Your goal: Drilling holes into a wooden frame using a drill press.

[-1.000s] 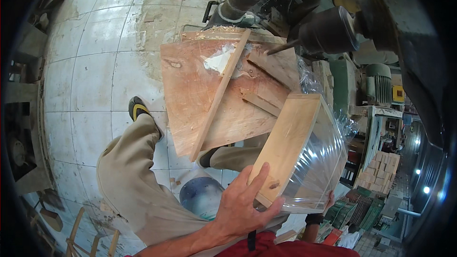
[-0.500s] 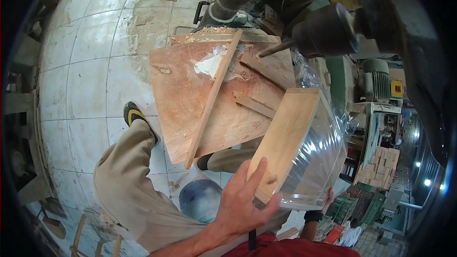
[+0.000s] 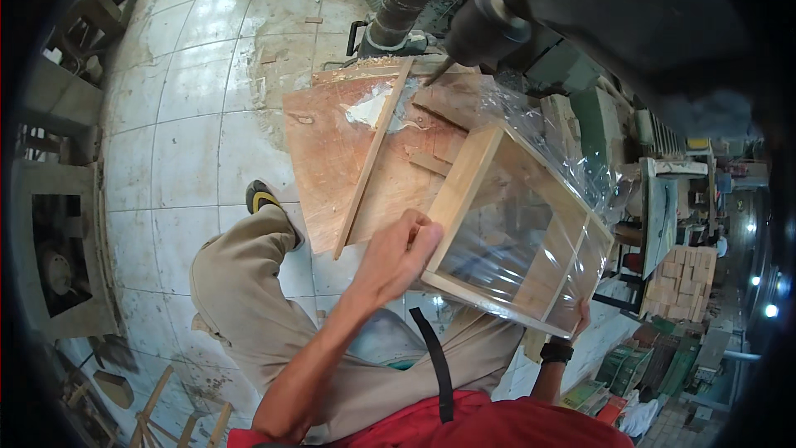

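Pale wooden frame point(image 3: 461, 183), clear film point(image 3: 539, 199), reddish-brown board point(image 3: 332, 149), khaki trousers point(image 3: 249, 299).

Right hand point(image 3: 578, 318) mostly hidden behind wrapped wooden frame point(image 3: 518, 232); its grip unclear. Drill bit point(image 3: 438, 71) tip blurred.

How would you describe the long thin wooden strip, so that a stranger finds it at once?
Find the reddish plywood board on the machine table, above the person's knee. The wooden strip lies across it diagonally, from the sawdust at the top to the board's lower edge near the left hand. It is paler, longer and narrower than the short offcuts beside it.
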A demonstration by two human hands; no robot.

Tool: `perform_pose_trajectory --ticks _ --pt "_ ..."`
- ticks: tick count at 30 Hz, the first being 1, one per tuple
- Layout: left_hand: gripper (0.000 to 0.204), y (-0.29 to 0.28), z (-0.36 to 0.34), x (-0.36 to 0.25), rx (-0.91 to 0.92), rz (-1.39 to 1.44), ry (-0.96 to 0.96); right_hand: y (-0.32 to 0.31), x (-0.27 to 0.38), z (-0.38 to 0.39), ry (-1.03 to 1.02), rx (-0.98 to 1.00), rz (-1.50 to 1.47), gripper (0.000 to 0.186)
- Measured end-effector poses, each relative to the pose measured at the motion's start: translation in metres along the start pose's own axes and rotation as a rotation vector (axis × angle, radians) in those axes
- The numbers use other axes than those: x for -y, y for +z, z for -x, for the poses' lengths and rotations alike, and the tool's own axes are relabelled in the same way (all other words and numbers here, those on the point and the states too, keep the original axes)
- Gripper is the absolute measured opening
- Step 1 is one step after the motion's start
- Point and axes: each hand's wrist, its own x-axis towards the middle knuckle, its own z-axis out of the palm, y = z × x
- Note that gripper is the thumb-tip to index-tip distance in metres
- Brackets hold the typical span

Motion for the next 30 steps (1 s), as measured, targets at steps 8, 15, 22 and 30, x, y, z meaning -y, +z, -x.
perform_pose_trajectory --ticks 8,15,22,30 --pt "0.036 -0.006 -0.114 0.000 -0.380 -0.528 0.424 -0.024 -0.012 -0.014 0.002 -0.098 0.018 0.032" --pt "0.033 -0.018 -0.137 -0.009 -0.341 -0.526 0.407 -0.042 -0.023 -0.023 -0.023 -0.133 -0.009 0.026" --pt "0.041 -0.001 -0.072 -0.001 -0.537 -0.430 0.317 -0.003 -0.008 -0.002 -0.016 -0.171 0.008 0.022" --pt "0.096 0.026 0.006 0.006 0.062 -0.176 0.107 -0.004 -0.007 0.000 0.062 -0.010 -0.054 0.046"
